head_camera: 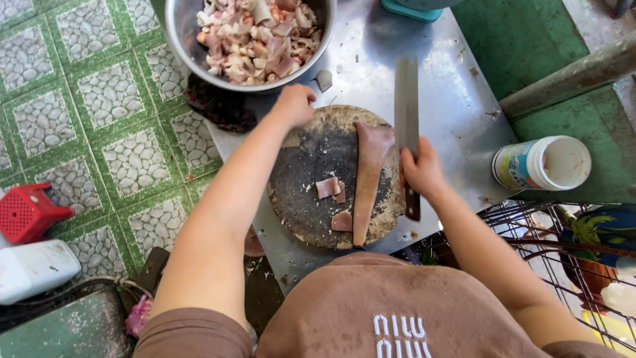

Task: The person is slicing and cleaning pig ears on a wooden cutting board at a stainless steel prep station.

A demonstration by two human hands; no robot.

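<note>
While a steel table (437, 86) stands over green patterned floor tiles (99, 113), the right hand (421, 171) is clamped on a knife (407, 113) beside a long meat strip (368, 179) on the round cutting board (298, 192). The left hand (293, 104), fingers curled together, rests at the board's far edge, near a bowl (179, 33). Bare steel lies right of the blade.
</note>
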